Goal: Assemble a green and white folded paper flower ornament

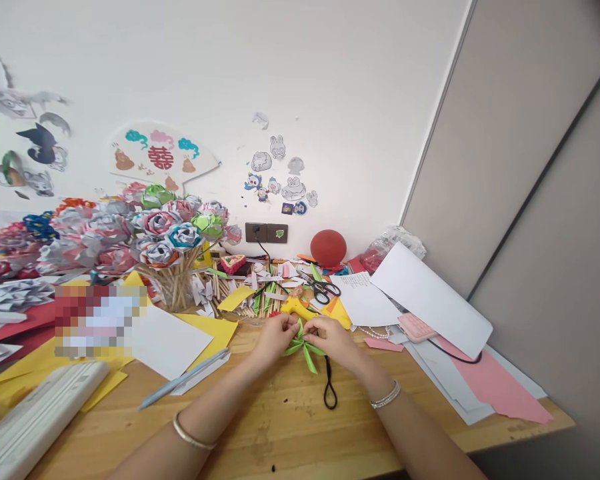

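Between my two hands is a green folded-paper piece point(309, 359) with several narrow strips spreading outward, held just above the wooden table point(260, 413). My left hand point(279, 332) pinches it from the left, fingers closed. From the other side my right hand point(330, 337) grips it with thumb and fingertips. Parts of the paper are hidden behind the fingers. Just beyond the hands lies a yellow glue gun point(300, 308), and black-handled scissors point(325, 291) rest behind it. A black cord loop point(331, 393) lies below my right hand.
Paper flowers point(160, 223) on sticks crowd the back left. A light blue pen point(185, 378), white paper point(167, 340) and a white power strip point(45, 417) lie left. Right are pink paper point(500, 387) and a white sheet point(430, 300). A red balloon-like ball point(329, 248) sits by the wall.
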### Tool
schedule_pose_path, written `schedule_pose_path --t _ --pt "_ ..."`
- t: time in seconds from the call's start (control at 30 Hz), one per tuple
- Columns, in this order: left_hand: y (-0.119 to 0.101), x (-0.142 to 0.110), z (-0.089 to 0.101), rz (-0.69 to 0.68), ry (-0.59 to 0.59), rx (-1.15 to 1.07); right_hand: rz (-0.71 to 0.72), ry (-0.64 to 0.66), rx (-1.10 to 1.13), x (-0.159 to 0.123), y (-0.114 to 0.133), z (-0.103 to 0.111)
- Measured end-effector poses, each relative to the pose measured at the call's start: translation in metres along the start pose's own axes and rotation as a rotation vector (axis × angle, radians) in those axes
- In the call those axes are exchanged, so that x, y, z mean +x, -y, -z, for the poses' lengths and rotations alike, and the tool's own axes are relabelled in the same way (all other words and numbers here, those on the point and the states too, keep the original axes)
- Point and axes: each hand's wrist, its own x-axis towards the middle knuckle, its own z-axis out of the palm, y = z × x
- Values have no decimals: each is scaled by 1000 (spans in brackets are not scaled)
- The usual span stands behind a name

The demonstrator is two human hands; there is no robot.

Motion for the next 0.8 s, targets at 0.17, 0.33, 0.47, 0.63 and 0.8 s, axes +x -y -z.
schedule_pose_path --t 0.17,0.33,0.47,0.63,0.8 --pt "-1 0 1 6 1 -14 -3 -26 -10 -1 -1 -2" --pt "-2 0 1 5 -4 -30 19 -30 28 -2 1 -1" --pt "-2 0 1 6 -6 -37 85 -11 -81 -1 2 0" --pt "0 -1 0 -9 -17 -48 114 -12 -137 -1 5 -1" --pt "2 1 1 -7 -42 -83 31 -90 -28 -2 -2 -9"
